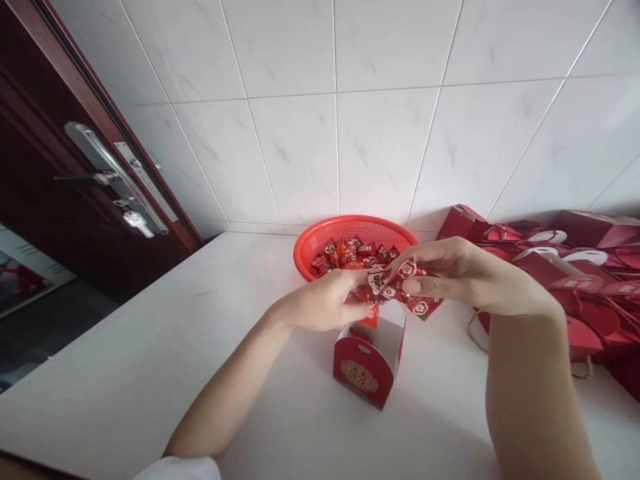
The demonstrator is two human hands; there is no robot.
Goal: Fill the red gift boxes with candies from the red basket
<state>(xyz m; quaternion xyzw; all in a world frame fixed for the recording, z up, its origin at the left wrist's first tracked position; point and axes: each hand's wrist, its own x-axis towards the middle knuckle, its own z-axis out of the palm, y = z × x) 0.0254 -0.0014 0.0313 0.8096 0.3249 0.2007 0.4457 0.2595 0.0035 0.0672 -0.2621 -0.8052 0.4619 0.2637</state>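
Observation:
My left hand [323,300] has its fingers closed on red wrapped candies, one of them a brighter orange-red packet [369,316]. With thumb and fingers my right hand [463,277] pinches a red candy packet [423,303] printed with white flowers. Both hands meet just above an open red gift box [365,370] with a gold round emblem on its front. The box stands upright on the white table [250,407], its top flaps raised. Behind the hands sits a red plastic basket [310,240] holding many wrapped candies [353,250].
On the right lies a pile of red gift boxes [583,267] with cord handles. A white tiled wall [295,153] rises behind the table. To the left is a dark red door [45,133] with a metal handle [95,177] and keys [137,222].

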